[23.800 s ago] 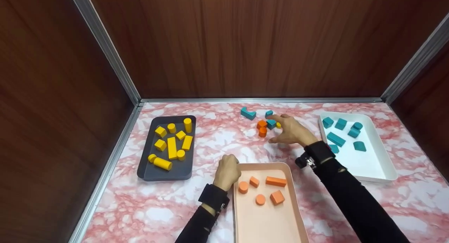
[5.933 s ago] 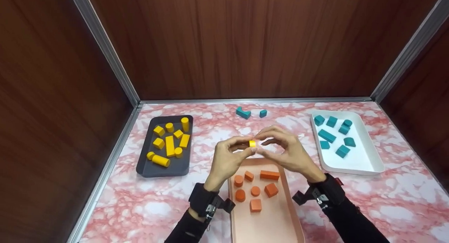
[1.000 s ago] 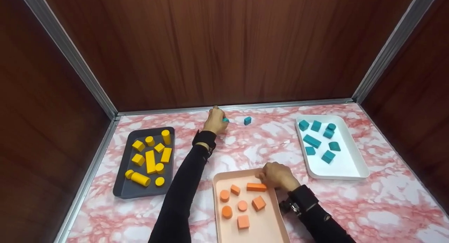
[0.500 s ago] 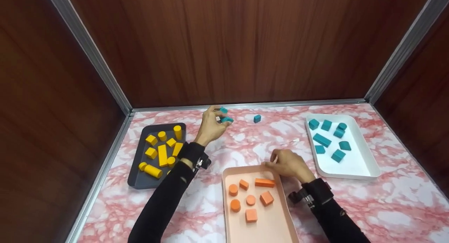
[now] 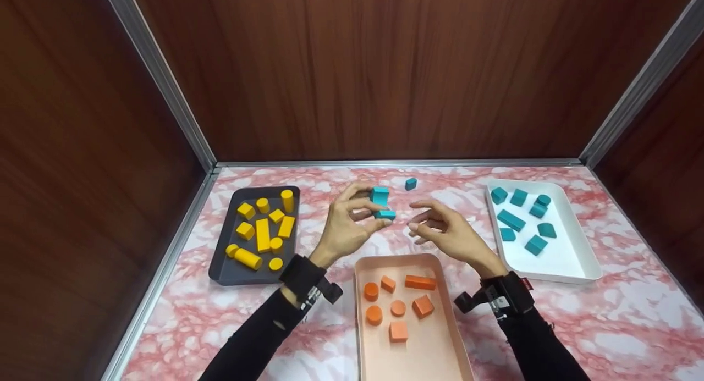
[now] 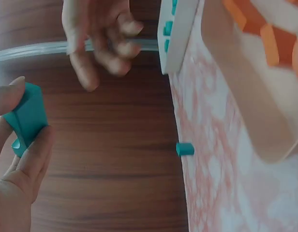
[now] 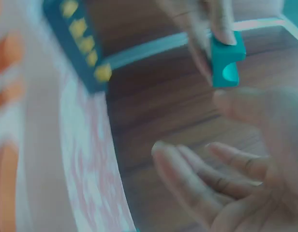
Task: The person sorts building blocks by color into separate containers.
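Note:
My left hand pinches a teal arch block between thumb and fingers, held up above the table behind the peach tray. The block's curved notch shows in the right wrist view, where the teal arch block sits in the left fingertips. Close by on the right, my right hand is raised with fingers loosely bent and apart, touching nothing. A gap separates it from the block. Behind both hands a small teal block lies on the table near the back wall.
The peach tray with several orange blocks stands at the front middle. A dark grey tray of yellow blocks is at left, a white tray of teal blocks at right. Wood panels enclose the table.
The left hand has lifted the teal arch block from the back of the table and brought it nearer, to the right. My right hand has left the peach tray's rim and risen beside it.

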The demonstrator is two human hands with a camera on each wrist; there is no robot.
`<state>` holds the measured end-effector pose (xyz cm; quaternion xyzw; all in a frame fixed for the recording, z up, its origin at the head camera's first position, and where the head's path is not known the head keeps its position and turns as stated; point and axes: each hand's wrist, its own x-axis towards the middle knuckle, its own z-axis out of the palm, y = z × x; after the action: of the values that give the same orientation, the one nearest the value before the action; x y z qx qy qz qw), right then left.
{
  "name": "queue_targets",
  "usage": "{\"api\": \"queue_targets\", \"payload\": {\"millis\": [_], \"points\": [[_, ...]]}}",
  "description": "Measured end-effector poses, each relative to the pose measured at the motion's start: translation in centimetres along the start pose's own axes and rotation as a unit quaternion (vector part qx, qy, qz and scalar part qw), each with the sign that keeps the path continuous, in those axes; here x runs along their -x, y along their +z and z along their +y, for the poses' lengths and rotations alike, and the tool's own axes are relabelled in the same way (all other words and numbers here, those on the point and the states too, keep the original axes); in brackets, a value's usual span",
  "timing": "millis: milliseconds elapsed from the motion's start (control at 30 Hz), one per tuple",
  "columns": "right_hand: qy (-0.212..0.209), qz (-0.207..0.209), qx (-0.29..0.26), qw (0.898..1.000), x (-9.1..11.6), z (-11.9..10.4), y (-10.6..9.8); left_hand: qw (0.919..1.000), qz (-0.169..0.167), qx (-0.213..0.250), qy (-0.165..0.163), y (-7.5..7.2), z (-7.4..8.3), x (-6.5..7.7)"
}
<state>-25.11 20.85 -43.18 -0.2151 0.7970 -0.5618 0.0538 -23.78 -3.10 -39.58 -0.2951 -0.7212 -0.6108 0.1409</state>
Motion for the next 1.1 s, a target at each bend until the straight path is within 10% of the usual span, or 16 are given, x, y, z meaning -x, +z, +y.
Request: {"api": "queue_targets", "payload": {"millis": [400,667,900,1100], "points": [[-0.008,-0.1,-0.224,0.969,0.4,-1.9,1.7,0.9956,-0.007,0.042,0.083,2.0,0.5,2.7],[0.031,-0.08,-0.183,0.979,0.6,-1.5,1.9,0.9954,0.012,-0.037,0.088,1.9,-1.7,3.9],[0.02,-0.012,-0.062,0.998,0.9,-2.1,-1.3,0.9915,-0.037,-0.098,-0.078,0.5,-5.6,4.5],[0.016,0.06,0.108,0.992,1.4,-1.3,-6.3,0.9193,-0.132,-0.243,-0.28,0.1,-7.6,5.7]]}}
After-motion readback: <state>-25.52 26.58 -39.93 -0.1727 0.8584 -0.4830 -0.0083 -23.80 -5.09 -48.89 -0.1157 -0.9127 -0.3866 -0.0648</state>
